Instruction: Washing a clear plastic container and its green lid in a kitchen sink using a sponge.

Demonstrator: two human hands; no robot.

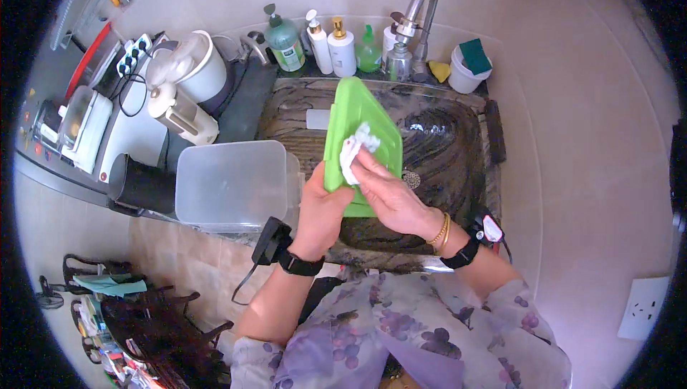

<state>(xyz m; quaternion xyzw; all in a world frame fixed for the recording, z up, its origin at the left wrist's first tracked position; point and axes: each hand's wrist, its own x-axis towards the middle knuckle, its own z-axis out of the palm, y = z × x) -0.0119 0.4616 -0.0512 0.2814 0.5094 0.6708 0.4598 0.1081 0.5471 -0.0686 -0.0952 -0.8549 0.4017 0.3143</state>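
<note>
My left hand (323, 216) grips the lower left edge of a bright green plastic lid (360, 100), held tilted above a dark stone sink (445, 174). Pressed by the fingers of my right hand (394, 196), a crumpled white cloth or tissue (352, 155) lies against the lid's face. To the left of my left hand, a translucent plastic container (231, 185) rests at the counter's edge. Part of the sink is hidden behind the lid and my hands.
A curved metal faucet (424, 5) rises behind the sink, beside several pump bottles (341, 48). A white tub (467, 75) bears a green scouring pad. Left on the counter stand a cream kettle (182, 115), a white pot-like appliance (212, 67) and a power strip (133, 56).
</note>
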